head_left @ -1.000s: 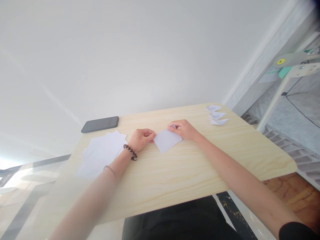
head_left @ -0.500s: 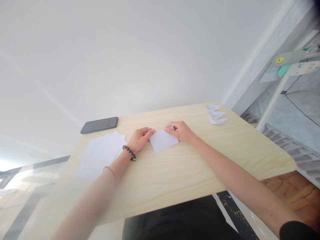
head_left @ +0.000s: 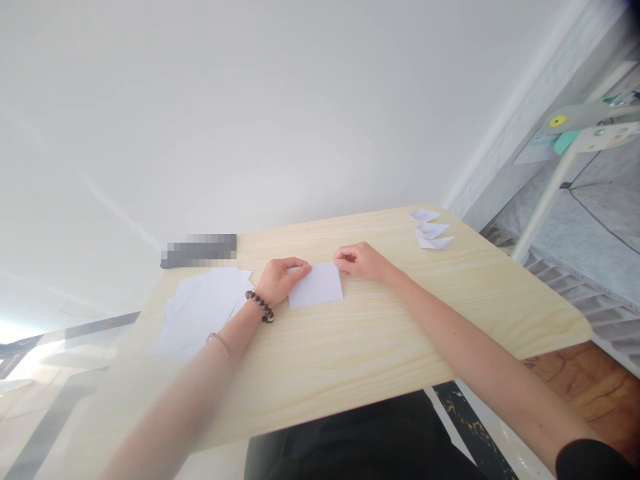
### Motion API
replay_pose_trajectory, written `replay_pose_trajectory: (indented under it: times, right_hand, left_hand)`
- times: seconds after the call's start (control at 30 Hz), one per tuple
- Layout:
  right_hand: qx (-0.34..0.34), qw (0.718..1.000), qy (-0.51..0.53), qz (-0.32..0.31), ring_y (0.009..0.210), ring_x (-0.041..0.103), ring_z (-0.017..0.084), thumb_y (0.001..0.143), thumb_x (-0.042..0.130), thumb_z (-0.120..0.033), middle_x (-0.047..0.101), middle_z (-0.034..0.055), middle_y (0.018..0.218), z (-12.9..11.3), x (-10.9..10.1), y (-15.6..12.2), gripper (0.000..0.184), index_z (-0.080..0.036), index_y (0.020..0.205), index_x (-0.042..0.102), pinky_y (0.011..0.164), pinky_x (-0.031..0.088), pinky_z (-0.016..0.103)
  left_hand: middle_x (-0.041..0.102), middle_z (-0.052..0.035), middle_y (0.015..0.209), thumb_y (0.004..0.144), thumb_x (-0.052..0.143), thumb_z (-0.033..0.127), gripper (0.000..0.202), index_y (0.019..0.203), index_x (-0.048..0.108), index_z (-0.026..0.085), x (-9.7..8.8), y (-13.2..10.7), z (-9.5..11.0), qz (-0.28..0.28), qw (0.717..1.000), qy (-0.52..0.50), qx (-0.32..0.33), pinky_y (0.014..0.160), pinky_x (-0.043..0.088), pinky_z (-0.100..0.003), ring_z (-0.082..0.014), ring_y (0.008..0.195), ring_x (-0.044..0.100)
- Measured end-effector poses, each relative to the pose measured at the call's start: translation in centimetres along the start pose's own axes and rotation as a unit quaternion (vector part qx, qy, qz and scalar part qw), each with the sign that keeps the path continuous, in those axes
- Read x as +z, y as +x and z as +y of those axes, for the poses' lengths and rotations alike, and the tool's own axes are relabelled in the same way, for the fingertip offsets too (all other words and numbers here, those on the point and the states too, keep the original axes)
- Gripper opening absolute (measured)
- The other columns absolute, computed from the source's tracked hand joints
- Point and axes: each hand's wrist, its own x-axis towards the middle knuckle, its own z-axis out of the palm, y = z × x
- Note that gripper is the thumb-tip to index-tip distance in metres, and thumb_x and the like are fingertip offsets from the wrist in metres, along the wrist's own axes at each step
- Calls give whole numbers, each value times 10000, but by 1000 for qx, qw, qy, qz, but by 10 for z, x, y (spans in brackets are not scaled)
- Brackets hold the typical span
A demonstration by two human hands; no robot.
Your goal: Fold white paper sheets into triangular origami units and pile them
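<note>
A small white sheet of paper (head_left: 316, 287) lies flat on the pale wooden table (head_left: 380, 340), its edges squared to me. My left hand (head_left: 283, 278), with a dark bead bracelet on the wrist, pinches the sheet's top left corner. My right hand (head_left: 363, 260) pinches its top right corner with curled fingers. Both hands rest on the table top.
A loose pile of white sheets (head_left: 203, 307) lies left of my left hand. A blurred dark flat object (head_left: 200, 250) sits at the table's far left edge. Three small folded paper pieces (head_left: 431, 230) lie at the far right corner. A white stand (head_left: 545, 200) rises beyond the table's right side.
The sheet has turned from a diamond-like angle to lie square and has shifted a little left. Both hands moved with it, still at its top corners.
</note>
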Motion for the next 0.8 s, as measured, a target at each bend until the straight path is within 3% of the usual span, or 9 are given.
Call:
replay_pose_trajectory:
  times: [0.17,0.3,0.37,0.5,0.6,0.7,0.8]
  right_hand:
    - [62,997,40,31,569,529,104,761,449,-326,590,18,618,10,-11,-4,245,-142,737,609,569,404,220]
    - [41,997,53,40,683,559,123,746,507,-401,642,48,831,5,5,-1,292,-167,889,608,640,423,241]
    - [38,997,54,42,663,551,120,729,535,-402,635,35,796,2,16,1,287,-171,886,596,595,416,229]
    - [55,993,21,103,607,517,107,708,564,-368,612,12,702,2,28,5,213,-161,751,593,555,396,221]
    - [58,988,-32,137,619,516,107,710,573,-331,622,12,724,4,28,6,180,-172,782,618,582,398,226]
    - [25,984,-111,141,632,517,110,742,548,-283,626,19,785,5,28,6,157,-191,835,637,620,402,244]
    - [-39,979,-164,112,780,541,139,802,474,-229,625,33,915,5,27,6,226,-219,959,635,707,412,267]
  left_hand:
    - [660,-24,769,670,541,532,408,811,665,170,-4,6,-16,51,997,-28,-42,558,403,-231,-168,680,568]
    - [668,-38,830,677,540,532,418,843,664,169,-3,6,-19,55,997,-46,-34,601,424,-244,-187,746,582]
    - [663,-39,886,700,530,512,396,873,656,179,-2,4,-16,54,998,-26,-13,656,434,-256,-194,797,584]
    - [608,-21,1048,741,521,419,369,1062,583,249,2,3,-14,51,992,90,70,814,412,-293,-200,940,539]
    - [534,-46,1148,777,480,387,364,1104,565,250,3,4,-19,27,963,219,153,937,318,-388,-241,1083,428]
    - [451,-74,1219,822,403,391,378,1146,532,245,4,4,-24,15,939,293,177,923,299,-457,-273,1122,362]
    - [447,-83,1183,844,361,383,383,1169,510,245,4,3,-25,3,928,319,190,899,309,-458,-271,1095,362]
